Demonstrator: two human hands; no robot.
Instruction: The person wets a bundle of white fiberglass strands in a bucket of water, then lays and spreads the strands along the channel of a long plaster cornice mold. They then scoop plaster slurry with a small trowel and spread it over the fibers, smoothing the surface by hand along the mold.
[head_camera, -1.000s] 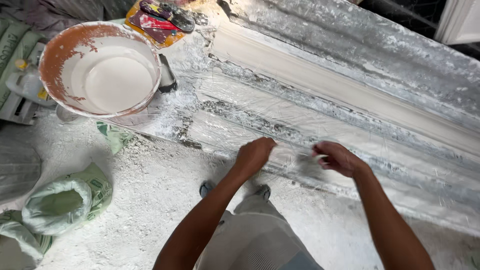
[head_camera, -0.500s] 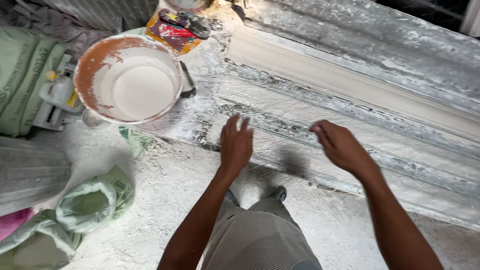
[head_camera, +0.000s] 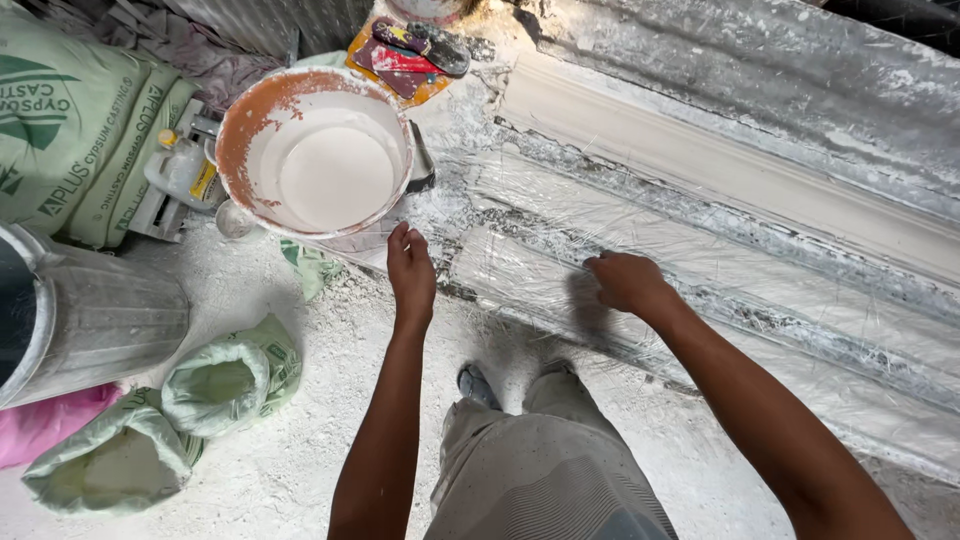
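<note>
A long white plaster moulding (head_camera: 720, 165) lies on a bench coated in dried plaster and glassy fibres (head_camera: 560, 215). My left hand (head_camera: 411, 272) is stretched out flat with fingers together, its tips near the rim of an orange bowl (head_camera: 312, 150) holding white plaster slurry; it holds nothing. My right hand (head_camera: 626, 282) is curled, knuckles up, resting on the fibre-covered strip at the bench's front edge. Whether it pinches any fibre I cannot tell.
Green plaster sacks (head_camera: 75, 130) lean at the left, beside a small bottle (head_camera: 180, 170). A metal bin (head_camera: 85, 310) and two open sacks (head_camera: 215, 385) stand on the dusty floor. Scrapers on an orange tray (head_camera: 410, 50) lie behind the bowl. My shoes (head_camera: 478, 385) are below.
Both hands have shifted left along the bench. My left hand moved from the fibre strip up toward the bowl, and my right hand has curled onto the strip.
</note>
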